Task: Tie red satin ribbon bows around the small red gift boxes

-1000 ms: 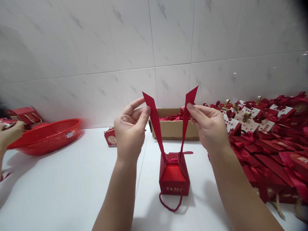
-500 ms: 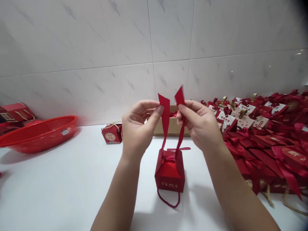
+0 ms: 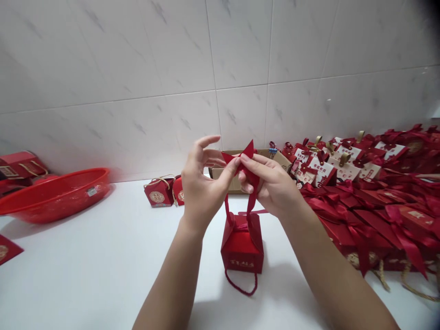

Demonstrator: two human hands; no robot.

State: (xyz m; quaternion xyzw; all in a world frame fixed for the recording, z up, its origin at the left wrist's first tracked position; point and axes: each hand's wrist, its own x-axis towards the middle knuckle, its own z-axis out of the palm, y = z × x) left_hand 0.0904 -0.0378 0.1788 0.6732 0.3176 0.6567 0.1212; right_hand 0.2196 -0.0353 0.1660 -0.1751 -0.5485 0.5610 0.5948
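Now the ends of the ribbon [image 3: 252,201], apart a moment ago, cross where the left hand [image 3: 206,183] and right hand [image 3: 275,185] pinch them; beneath, the box [image 3: 242,261] sits upright on the worktop [image 3: 103,275].

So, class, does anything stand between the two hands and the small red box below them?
Nothing visible does. Only the red ribbon, pinched by the left hand and right hand, runs down to the red box. The cord handle hangs at its near side, the cardboard box stands behind.
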